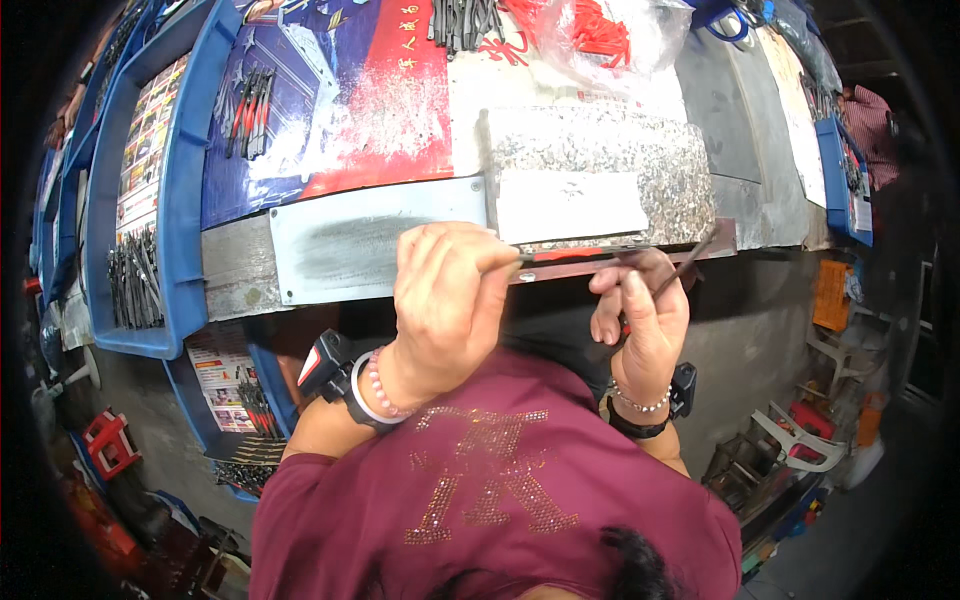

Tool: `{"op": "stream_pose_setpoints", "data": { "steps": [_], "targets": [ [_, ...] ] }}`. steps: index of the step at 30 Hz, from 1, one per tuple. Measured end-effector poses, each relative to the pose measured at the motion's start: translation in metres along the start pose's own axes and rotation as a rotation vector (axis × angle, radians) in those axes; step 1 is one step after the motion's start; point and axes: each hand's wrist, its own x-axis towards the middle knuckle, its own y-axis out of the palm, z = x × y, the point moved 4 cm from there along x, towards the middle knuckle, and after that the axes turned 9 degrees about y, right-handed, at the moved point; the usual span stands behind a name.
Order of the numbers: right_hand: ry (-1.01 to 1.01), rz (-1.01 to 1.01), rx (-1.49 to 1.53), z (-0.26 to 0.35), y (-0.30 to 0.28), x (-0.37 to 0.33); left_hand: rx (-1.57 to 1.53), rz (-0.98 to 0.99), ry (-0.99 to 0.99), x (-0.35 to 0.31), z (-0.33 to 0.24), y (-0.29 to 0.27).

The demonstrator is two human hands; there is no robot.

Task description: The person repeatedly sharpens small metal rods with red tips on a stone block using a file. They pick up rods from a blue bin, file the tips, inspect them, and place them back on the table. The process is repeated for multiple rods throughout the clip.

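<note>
- From my feed, the left hand [445, 285] has its grip pinched closed, thumb against forefinger, on the left end of a slim black-and-red rod [565, 255].
- I see the right hand [645, 310] near the rod's other end, its grip loosely curled around a thin dark stick [690, 262], which is blurred; I cannot tell whether those fingers touch the rod.
- The rod is just beside the front edge of a speckled, stone-like block [600, 130], its long axis nearly level, left to right; the stick slants up and right.
- A flat white sheet [570, 205] with small dark marks covers part of the block's rough top.
- Left of it, a pale smooth plate [375, 240], smudged grey, is fixed to the worn surface [240, 270].
- Gold characters run down a glossy red-and-blue printed sheet [395, 110].
- A clear, crinkled bag [655, 45] contains red pieces; slender black parts [135, 280] fill part of a blue plastic tray [185, 190].
</note>
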Motion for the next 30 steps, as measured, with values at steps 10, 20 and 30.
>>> {"op": "stream_pose_setpoints", "data": {
  "steps": [10,20,30],
  "targets": [
    [0.135,0.172,0.273,-0.011,0.020,0.015,0.015,-0.026,0.041,0.001,-0.012,-0.008],
    [0.144,0.117,-0.038,-0.007,0.028,0.010,-0.478,0.206,-0.373,-0.006,-0.017,0.005],
    [-0.655,-0.136,-0.622,-0.019,0.046,0.008,-0.589,0.090,-0.434,-0.016,-0.028,0.024]
  ]
}}
